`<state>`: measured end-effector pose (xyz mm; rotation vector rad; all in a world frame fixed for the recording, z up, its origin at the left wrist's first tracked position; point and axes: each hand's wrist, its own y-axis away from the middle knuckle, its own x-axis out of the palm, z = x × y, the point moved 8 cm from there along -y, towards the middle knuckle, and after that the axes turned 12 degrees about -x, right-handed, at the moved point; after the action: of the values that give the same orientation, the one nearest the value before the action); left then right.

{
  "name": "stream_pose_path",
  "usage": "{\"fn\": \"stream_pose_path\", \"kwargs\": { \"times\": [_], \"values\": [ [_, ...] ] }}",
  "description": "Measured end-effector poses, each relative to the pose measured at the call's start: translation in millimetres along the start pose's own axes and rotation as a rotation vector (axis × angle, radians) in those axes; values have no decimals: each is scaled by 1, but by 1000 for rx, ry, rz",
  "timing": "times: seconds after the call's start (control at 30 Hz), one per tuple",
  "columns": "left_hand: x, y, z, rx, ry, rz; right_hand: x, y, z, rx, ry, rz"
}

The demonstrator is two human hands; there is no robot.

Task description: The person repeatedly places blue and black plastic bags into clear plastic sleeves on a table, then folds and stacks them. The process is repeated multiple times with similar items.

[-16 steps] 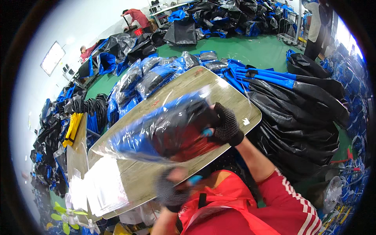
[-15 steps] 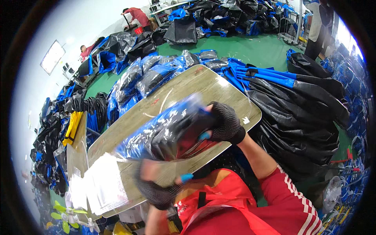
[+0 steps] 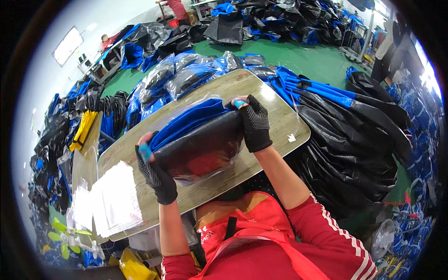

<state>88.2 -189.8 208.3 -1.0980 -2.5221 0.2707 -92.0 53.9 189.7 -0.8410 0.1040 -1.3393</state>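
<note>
Blue-and-black folded sheeting in a clear plastic bag (image 3: 200,140) lies between your hands over the middle of the wood-grain, round-cornered table (image 3: 276,123), its left end pinched by your left hand (image 3: 156,170) in a dotted black glove, its upper right corner by your similarly gloved right hand (image 3: 255,120). Bare tabletop runs toward the right and near edges, while flat white sheets (image 3: 116,200) crowd the left end. Pale lettering (image 3: 206,234) marks your bright red apron (image 3: 261,219), too small to read surely.
</note>
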Motion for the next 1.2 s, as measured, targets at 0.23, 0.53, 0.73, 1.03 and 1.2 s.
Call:
{"fn": "stream_pose_path", "kwargs": {
  "times": [0.23,0.53,0.73,1.03,1.2],
  "values": [
    [-21,-13,-42,60,-26,-352,44,-25,69,-314,184,-96],
    [-41,-40,-96,325,-263,-305,63,-24,125,-660,335,58],
    [-47,-47,-91,45,-90,87,69,-39,134,-460,210,242],
    [-73,-4,169,-983,-32,398,-1,38,-115,367,921,306],
    [-78,25,165,-867,253,440,-25,65,-149,467,315,335]
  ]
}}
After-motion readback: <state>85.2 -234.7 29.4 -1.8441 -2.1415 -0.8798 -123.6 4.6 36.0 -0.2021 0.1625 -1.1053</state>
